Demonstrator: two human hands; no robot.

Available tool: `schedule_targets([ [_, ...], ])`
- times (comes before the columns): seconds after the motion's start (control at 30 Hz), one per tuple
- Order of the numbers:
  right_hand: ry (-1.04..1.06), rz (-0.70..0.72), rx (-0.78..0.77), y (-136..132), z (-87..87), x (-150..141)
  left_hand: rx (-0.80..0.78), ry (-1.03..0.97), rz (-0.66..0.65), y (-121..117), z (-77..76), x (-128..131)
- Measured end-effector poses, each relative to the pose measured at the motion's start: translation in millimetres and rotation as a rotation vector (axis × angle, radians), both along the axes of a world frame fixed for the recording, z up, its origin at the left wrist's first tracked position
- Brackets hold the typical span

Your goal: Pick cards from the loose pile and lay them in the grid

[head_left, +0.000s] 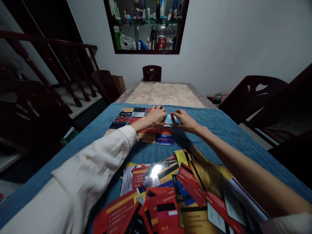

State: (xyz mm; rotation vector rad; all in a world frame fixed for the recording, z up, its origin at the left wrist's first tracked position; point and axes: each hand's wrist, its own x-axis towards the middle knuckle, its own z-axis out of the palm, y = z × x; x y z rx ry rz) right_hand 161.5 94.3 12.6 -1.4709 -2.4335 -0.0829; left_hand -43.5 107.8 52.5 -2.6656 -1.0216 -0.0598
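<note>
blue cloth point(214, 120) covers the near part of the table point(163, 92), whose patterned top shows bare beyond it. on the cloth, past a loose heap, cards lie face up in close rows. the person's left hand point(157, 116) is over the rows with its fingers curled, at the left end of a light blue card point(168, 120). the right hand point(184, 121) is at the card's other end, thumb and forefinger curved round toward it with a gap between them. so the card sits between the two hands, at the right side of the rows; whether either hand actually pinches it, i cannot tell.

just nearer than the hands are a gold card point(147, 138) and, beside it, a dark blue card point(165, 140). closest to the person is the heap of cards point(167, 208), red, gold, blue and silver, overlapping at all angles, many showing a dark stripe; a bright glare hides part of it. a white sleeve point(97, 165) covers the left forearm, while most of the right forearm is bare. dark wooden chairs stand around, one of them point(153, 74) at the far end, below a wall cabinet point(146, 52) with stocked glass shelves.
</note>
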Motion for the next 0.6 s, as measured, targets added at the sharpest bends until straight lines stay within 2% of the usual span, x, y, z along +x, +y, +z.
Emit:
schedule_targets([
  [0.3, -0.006, -0.022, -0.06, 46.1, -13.0, 3.9, -0.069, 0.016, 0.022, 54.7, -16.6, 7.3],
  [0.6, -0.039, -0.05, -0.107, 74.3, -27.6, 3.0, -0.157, 0.06, 0.052, 86.2, -33.8, 15.1],
])
